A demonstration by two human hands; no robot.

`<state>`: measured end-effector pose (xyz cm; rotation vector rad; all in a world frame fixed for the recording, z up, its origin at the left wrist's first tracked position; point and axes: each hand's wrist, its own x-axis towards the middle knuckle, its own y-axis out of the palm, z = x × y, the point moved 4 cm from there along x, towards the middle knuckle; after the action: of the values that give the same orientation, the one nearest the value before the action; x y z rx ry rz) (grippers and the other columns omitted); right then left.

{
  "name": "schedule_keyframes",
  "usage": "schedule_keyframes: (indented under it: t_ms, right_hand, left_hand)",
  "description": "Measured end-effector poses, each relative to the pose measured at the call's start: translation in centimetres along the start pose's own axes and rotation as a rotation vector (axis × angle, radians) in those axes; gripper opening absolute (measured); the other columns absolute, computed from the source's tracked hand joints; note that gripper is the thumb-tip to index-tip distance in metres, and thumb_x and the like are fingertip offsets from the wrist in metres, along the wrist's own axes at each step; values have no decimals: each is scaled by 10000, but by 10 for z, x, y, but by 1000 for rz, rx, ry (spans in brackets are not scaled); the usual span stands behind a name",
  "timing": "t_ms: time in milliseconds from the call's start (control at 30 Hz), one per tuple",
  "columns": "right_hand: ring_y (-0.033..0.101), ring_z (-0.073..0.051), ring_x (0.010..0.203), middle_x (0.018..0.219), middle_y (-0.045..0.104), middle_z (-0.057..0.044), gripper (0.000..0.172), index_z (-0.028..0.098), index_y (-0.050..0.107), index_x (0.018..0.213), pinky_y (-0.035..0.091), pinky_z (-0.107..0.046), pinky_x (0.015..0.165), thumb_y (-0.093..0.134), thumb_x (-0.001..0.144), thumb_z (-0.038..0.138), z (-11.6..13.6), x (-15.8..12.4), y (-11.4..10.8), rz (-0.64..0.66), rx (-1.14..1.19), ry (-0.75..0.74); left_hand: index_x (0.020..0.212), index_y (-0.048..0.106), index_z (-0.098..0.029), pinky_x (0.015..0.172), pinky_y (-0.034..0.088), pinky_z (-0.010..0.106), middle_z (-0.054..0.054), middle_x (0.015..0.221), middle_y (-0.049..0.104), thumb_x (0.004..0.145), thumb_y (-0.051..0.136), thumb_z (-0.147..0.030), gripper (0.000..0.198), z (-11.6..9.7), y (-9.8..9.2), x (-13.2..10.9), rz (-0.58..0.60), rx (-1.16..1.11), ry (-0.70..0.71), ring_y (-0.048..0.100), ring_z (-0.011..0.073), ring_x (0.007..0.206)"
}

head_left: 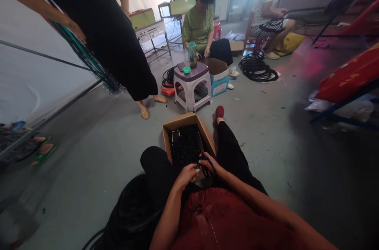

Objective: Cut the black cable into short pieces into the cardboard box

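Both my hands sit low over an open cardboard box [177,124] that rests against my knees. My left hand [185,175] and my right hand [209,164] pinch a thin black cable [204,158] between them, just above the box's near edge. The box is filled with a dense mass of small black cable pieces [186,147]. On top of that mass, near the left wall, lies a phone [175,136]. A large coil of thick black cable [133,210] lies beside my left arm, partly out of the picture.
A person in black [115,49] stands ahead on the left. Beyond, a seated co-worker in a green shirt [197,29] works behind a plastic stool [191,94] holding a bottle. A black cable coil [257,69] lies on the grey floor. Another person [269,17] sits at the right.
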<state>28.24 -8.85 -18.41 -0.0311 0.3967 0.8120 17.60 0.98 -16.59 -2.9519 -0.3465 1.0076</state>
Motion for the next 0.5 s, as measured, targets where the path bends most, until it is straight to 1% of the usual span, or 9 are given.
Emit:
schedule_keyframes:
  t_ms: [67,167,267,333,367,433,500]
  right_hand:
    - [433,-95,467,544,456,93,424,213,441,906,361,-228,468,604,565,406,-1,2,-1,-19,-6,-2]
    - [449,-103,473,552,463,92,432,216,448,899,369,-235,474,614,553,416,-4,5,-4,-42,-25,4]
    - [472,-113,477,554,472,92,440,218,443,915,377,-242,480,607,567,434,-5,7,-4,-53,-60,12]
    - [467,-114,463,536,472,94,452,215,437,927,373,-244,476,606,576,444,-4,8,-3,-33,-90,17]
    - [473,-115,467,544,481,90,456,213,440,940,377,-246,480,608,588,450,-3,8,-3,-24,-109,18]
    - [482,-117,475,563,487,84,474,210,459,946,389,-253,486,624,590,477,1,8,-7,-46,-166,5]
    - [503,-127,494,583,501,71,489,206,479,964,404,-263,490,637,603,495,9,9,-11,-40,-196,-25]
  left_hand:
    - [1180,564,-77,467,321,183,-16,712,566,817,529,-261,409,0,0,0,-4,76,14,418,46,487]
    - [1246,520,-67,475,333,184,10,764,601,833,483,-223,443,-2,1,-1,-39,158,12,433,56,502]
    - [1181,584,-84,518,380,197,32,792,636,835,483,-221,386,-7,4,-7,-62,193,6,497,82,551]
    - [1120,630,-105,610,447,238,54,844,667,822,507,-228,345,-12,4,-16,-96,223,5,573,127,650]
    - [1102,645,-124,700,471,269,69,913,680,805,538,-233,333,-15,2,-22,-126,247,17,609,161,759]
    - [1090,658,-163,887,448,345,100,1068,674,775,587,-251,335,-22,-2,-38,-183,377,54,608,240,995]
    - [1132,643,-184,961,413,407,128,1157,651,795,566,-283,359,-26,-8,-58,-206,571,79,582,294,1100]
